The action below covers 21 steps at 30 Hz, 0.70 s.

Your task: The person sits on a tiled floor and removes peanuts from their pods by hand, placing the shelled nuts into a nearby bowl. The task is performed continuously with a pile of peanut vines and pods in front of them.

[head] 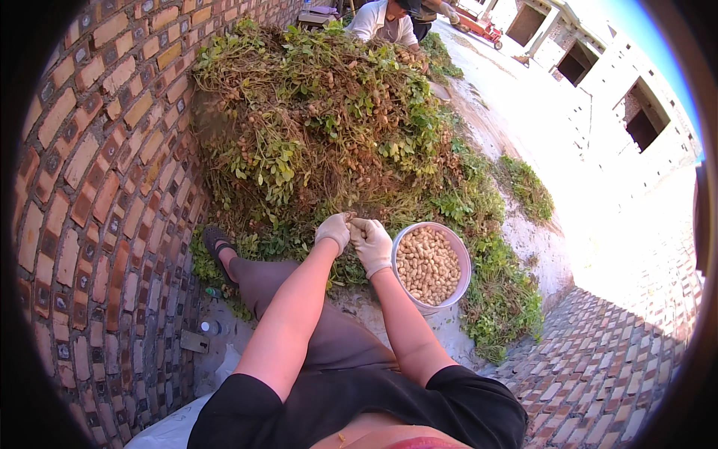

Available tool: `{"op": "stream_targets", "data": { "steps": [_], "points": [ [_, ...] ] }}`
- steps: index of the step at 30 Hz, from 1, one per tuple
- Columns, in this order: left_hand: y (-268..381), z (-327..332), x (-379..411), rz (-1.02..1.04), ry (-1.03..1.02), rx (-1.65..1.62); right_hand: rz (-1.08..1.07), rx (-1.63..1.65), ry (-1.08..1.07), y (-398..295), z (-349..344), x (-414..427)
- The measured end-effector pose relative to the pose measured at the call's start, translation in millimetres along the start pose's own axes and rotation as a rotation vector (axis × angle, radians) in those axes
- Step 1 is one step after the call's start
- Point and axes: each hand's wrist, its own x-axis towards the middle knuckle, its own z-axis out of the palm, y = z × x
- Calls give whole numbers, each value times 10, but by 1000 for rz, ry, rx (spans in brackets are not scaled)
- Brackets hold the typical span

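My left hand [334, 232], in a pale work glove, is closed around a small brown clump of peanut pods [350, 215]. Fingers of my right hand [372, 244], gloved the same way, meet the left at that clump and pinch at it. Gloves and fingers hide most of what is held. Just right of my right wrist stands a white bucket [465, 264], filled high with picked peanuts [427, 265]. A big heap of pulled peanut plants [320, 123], roots and pods showing among the leaves, rises in front of both hands.
A brick wall [101, 168] runs along the left, another brick surface [606, 359] at lower right. Loose plants [499, 292] lie beyond the bucket. A clear bottle [211, 328] lies by the left wall. Behind the heap a person in a white shirt [367, 21] bends over the plants.
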Motion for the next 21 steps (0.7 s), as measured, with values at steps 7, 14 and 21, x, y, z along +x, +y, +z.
{"op": "stream_targets", "data": {
  "steps": [7,14,21],
  "points": [
    [-390,232,475,11,129,-363,254,501,26,-23,-24,-106],
    [-265,38,532,138,-319,-1549,298,365,332,433,-892,-112],
    [-136,-70,342,128,-308,-1314,116,-628,122,833,-1227,-139]
  ]
}}
